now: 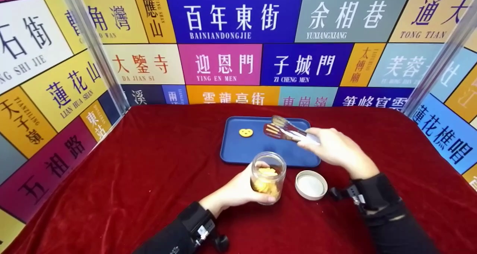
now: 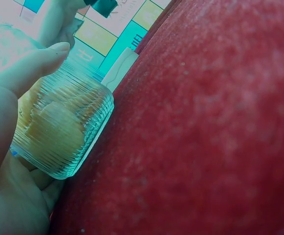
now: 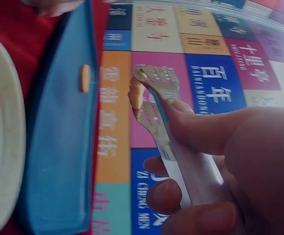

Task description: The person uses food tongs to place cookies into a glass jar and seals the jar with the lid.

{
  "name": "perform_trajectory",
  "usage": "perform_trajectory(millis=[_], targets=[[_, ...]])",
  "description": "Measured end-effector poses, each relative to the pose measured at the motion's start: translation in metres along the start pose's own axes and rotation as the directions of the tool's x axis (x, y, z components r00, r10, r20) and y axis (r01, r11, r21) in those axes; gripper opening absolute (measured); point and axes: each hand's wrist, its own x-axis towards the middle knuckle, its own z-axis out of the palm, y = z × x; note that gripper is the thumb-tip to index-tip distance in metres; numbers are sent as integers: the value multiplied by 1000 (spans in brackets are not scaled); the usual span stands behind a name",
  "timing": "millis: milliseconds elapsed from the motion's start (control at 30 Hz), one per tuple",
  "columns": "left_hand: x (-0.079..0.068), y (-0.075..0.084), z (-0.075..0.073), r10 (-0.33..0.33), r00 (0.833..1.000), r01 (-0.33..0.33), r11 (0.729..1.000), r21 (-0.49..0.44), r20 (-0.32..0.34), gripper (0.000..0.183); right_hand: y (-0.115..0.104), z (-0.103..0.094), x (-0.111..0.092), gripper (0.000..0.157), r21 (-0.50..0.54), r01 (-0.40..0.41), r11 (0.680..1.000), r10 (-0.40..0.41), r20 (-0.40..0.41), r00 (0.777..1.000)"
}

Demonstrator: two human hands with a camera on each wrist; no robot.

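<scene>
We are seeing open red cloth (image 1: 160,153) left of the blue tray (image 1: 234,148), while glass jar (image 1: 274,183) and round lid (image 1: 311,185) are crowding its near edge.

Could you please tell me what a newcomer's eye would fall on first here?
Probably the backdrop of bright, multicoloured panels behind the deep red cloth. Next, the metal tongs in the right hand, over a blue tray with one yellow biscuit. Nearer, the left hand grips a clear jar of biscuits, beside a round lid.

Creased red cloth (image 1: 167,161) underneath, multicol. sign panels (image 1: 220,64) behind & both sides, clear posts (image 1: 96,47) L & R.
</scene>
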Motion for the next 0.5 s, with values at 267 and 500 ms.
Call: perform_trajectory(millis=[267, 500], targets=[[0, 0, -1, 6, 1000, -6, 1000, 15, 0, 90, 5, -31, -15, 49, 20, 46, 999, -44, -87, 995], [1, -1, 2, 12, 1000, -12, 1000, 7, -1, 88, 7, -52, -31, 46, 19, 128, 992, -127, -58, 990]])
